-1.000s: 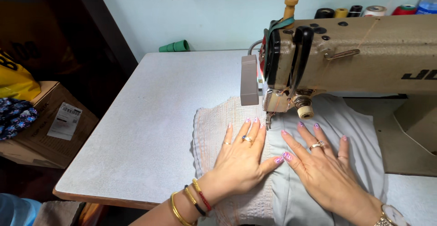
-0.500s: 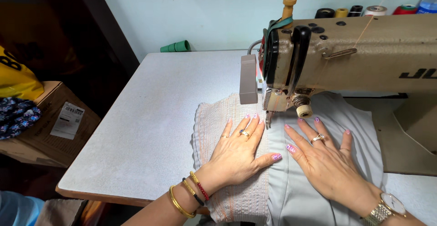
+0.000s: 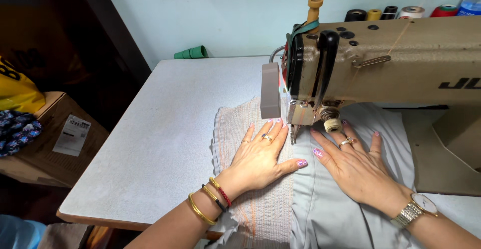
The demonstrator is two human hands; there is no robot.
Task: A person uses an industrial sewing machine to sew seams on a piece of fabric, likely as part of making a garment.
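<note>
While I press the cloth flat: both my hands lie open, palms down, gripping nothing
Left hand: my left hand [image 3: 260, 156] rests on the smocked cream panel [image 3: 240, 129], fingers spread, tips just short of the presser foot [image 3: 294, 135]
Right hand: my right hand [image 3: 355, 166] lies flat on the pale grey fabric [image 3: 330, 214], fingers fanned, index tip just beside the foot
Where the cloth is: on the white sewing table [image 3: 165, 129], under the head of the tan sewing machine [image 3: 381, 63]; the smocked panel and the grey fabric meet in a line that runs between my thumbs up to the needle
Change from half a second ago: my hands sit nearly where they were; my thumbs lie apart on either side of the seam line, as they did then
Change from a second ago: my right thumb then touched the left hand; now a gap shows between them
Wrists: gold and red bangles [image 3: 210, 201] on the left, a metal-strap watch [image 3: 416, 209] on the right
Around: thread spools [image 3: 401, 12] behind the machine, a green cone [image 3: 193, 53] at the table's far edge, a cardboard box [image 3: 55, 144] off to the left
</note>
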